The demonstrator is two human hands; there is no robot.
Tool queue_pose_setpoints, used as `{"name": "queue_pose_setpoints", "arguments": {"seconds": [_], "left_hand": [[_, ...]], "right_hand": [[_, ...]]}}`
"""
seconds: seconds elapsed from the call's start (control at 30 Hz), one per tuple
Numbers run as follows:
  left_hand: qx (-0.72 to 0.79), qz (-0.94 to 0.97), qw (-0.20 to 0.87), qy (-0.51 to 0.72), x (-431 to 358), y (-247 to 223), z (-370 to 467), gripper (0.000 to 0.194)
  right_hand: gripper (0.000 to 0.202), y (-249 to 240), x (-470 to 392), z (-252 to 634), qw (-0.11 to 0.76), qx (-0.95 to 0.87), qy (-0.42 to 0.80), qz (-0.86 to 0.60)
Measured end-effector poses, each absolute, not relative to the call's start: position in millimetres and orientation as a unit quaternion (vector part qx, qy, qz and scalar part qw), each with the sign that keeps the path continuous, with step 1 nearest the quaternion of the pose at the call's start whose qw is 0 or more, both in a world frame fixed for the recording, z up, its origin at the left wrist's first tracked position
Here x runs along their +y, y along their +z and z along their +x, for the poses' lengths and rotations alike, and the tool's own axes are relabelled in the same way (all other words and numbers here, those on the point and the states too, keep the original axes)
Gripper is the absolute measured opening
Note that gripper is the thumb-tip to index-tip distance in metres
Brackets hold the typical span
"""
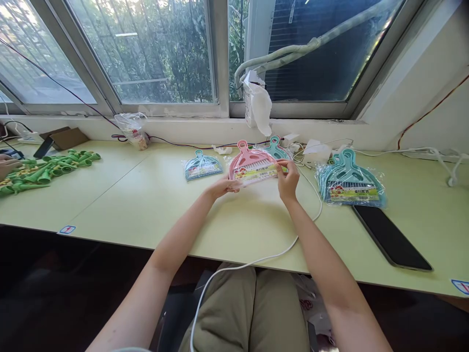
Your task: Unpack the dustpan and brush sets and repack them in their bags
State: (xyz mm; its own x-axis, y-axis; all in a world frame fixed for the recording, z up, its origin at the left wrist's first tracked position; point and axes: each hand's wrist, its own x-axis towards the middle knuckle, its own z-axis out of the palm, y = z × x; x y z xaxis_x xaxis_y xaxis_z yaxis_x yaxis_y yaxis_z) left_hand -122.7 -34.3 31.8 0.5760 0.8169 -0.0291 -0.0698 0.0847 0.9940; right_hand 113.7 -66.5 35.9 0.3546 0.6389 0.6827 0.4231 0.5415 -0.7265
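Observation:
Both my hands hold a pink dustpan and brush set [251, 159] in clear wrapping, tilted up a little above the table. My left hand [224, 187] grips its lower left corner, and my right hand [287, 179] pinches its right edge. A yellow-green label with printed characters runs across the set's lower part. Partly hidden behind it is a teal set [274, 145]. To the left lies a small blue dustpan set [202, 165] in clear wrapping. A stack of wrapped teal sets [350, 181] lies to the right of my right hand.
A black phone [392, 237] lies at the right, by the stack. A white cable [256, 260] crosses the table and hangs over its front edge. Green trumpet-shaped pieces [51, 168] are heaped at the left beside another person's hand [8, 166]. A tissue pack [256, 102] stands by the window.

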Motion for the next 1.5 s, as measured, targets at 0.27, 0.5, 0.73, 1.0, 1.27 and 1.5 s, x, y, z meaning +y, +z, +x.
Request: {"name": "queue_pose_setpoints", "arguments": {"seconds": [0.27, 0.5, 0.73, 1.0, 1.27, 1.5], "left_hand": [[0.302, 0.525, 0.714, 0.352, -27, 30, -130, 0.021], [0.338, 0.503, 0.71, 0.358, -26, 30, -139, 0.016], [0.375, 0.52, 0.699, 0.316, -22, 27, -141, 0.027], [0.358, 0.538, 0.7, 0.304, -21, 22, -135, 0.048], [0.359, 0.583, 0.671, 0.284, -24, 27, -136, 0.046], [0.319, 0.633, 0.625, 0.328, -34, 42, -134, 0.058]], "right_hand": [[0.05, 49, -63, 133, 0.562, -0.703, 0.155, -0.408], [0.033, 42, -61, 121, 0.504, -0.745, 0.153, -0.41], [0.035, 31, -56, 116, 0.553, -0.69, 0.144, -0.444], [0.036, 34, -57, 118, 0.559, -0.677, 0.141, -0.458], [0.031, 30, -55, 115, 0.564, -0.675, 0.099, -0.465], [0.03, 37, -69, 102, 0.607, -0.654, -0.027, -0.45]]}}
